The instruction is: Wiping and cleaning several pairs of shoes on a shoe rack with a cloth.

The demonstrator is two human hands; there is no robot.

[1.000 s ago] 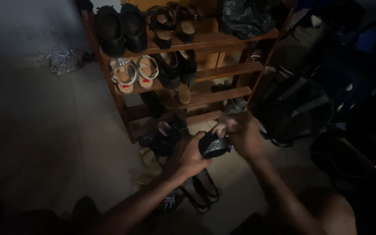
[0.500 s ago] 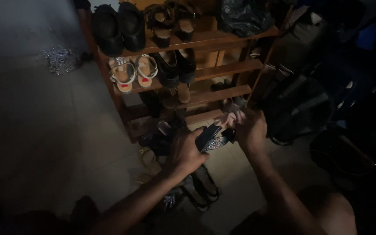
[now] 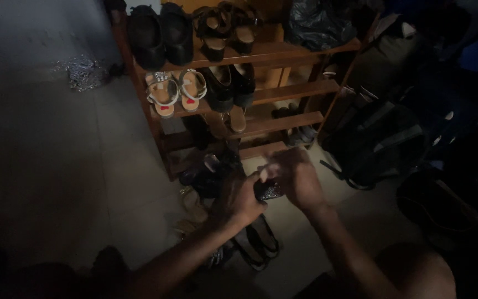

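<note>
Item: small dark shoe with a glittery panel (image 3: 270, 191), held in mid-air in front of the lowest rails of a wooden shoe rack (image 3: 283, 91), above the tiled floor (image 3: 84, 166). Left hand (image 3: 242, 196): fingers wrapped round the near end of the shoe from below and the side, grasping it. Right hand (image 3: 297, 180): laid over the far end, fingers curled down onto it; the light is too dim to tell whether they pinch a strap or only press on the upper. Rack contents, top shelf: a pair of black closed shoes (image 3: 161, 36), a pair of dark strappy heels (image 3: 228, 30), a crumpled black bag (image 3: 319, 22). Second shelf: pale sandals with red marks on the insoles (image 3: 175, 91), just beside a pair of black shoes (image 3: 230, 86). Lower rails: further footwear, too dark to sort. Floor below the hands: a loose heap of dark sandals and straps (image 3: 217, 177). Right of the rack: a dark backpack with grey bands (image 3: 380, 141). Far left, by the wall: a crumpled silvery scrap (image 3: 81, 72). Handling note, as a judgement: the shoe looks light and soft, so a two-handed hold serves best with the left hand steadying the sole while the right works on the upper; keeping it over the heap rather than the bare tiles would soften any drop.
</note>
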